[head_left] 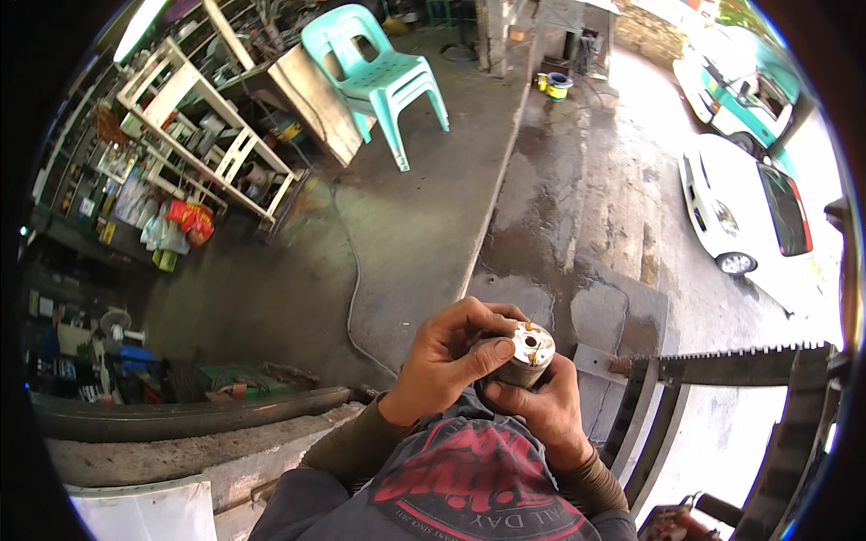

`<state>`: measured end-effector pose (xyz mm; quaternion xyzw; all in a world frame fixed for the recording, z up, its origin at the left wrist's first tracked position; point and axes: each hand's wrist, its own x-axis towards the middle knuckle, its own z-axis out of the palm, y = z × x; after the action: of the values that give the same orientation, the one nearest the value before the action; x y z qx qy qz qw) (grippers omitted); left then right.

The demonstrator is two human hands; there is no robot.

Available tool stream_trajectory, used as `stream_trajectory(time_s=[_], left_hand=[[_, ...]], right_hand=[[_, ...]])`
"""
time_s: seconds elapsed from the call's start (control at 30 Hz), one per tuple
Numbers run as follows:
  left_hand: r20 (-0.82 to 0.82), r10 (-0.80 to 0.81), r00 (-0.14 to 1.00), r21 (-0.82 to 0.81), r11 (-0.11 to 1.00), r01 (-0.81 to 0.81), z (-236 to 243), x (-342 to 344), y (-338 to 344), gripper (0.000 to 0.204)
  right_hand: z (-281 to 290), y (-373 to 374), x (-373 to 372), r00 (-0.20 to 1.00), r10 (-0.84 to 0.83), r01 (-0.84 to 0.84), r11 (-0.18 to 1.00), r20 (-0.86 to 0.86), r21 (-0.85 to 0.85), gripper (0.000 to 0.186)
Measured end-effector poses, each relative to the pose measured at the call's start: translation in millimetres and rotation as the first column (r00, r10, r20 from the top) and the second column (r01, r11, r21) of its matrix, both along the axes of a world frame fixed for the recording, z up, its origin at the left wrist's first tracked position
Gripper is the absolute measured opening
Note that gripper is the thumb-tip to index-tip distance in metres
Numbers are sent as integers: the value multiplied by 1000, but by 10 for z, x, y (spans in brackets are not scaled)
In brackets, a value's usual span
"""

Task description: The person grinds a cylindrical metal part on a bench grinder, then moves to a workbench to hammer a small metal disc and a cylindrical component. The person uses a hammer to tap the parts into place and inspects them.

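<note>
In front of my chest, a short metal cylinder (524, 371) is tilted so that its white end cap (533, 342) faces up. The cap has a dark round hole in its middle and small copper-coloured tabs at its edge; it looks like a small electric motor housing. My left hand (446, 356) pinches the cap's left rim between thumb and bent fingers. Wrapped round the cylinder's lower right side is my right hand (548, 410), its thumb pressed along the near wall. My palms hide the cylinder's lower end.
Stacked green plastic chairs (388, 81) stand ahead, beside a wooden frame (216, 117) and cluttered shelves at left. A cable (354, 279) crosses the floor. Close on my right is a toothed metal frame (740, 368). A white car (735, 203) is parked farther right.
</note>
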<state>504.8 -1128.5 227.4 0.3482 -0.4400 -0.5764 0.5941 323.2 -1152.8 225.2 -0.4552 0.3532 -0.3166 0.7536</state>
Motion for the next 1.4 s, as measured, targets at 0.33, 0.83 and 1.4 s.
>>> stream_trajectory(time_s=[0.33, 0.83, 1.4], left_hand=[[-156, 293, 943, 166, 949, -268, -321, 898, -1074, 32], [-445, 92, 891, 227, 974, 12, 604, 3565, -4008, 54], [-490, -146, 860, 374, 855, 358, 862, 4533, -7752, 51]], right_hand=[[-196, -1554, 1106, 976, 206, -208, 977, -69, -35, 50], [947, -4680, 3685, 897, 213, -365, 853, -388, -373, 51], [1383, -7866, 4499, 970, 47, -86, 984, -240, -157, 47]])
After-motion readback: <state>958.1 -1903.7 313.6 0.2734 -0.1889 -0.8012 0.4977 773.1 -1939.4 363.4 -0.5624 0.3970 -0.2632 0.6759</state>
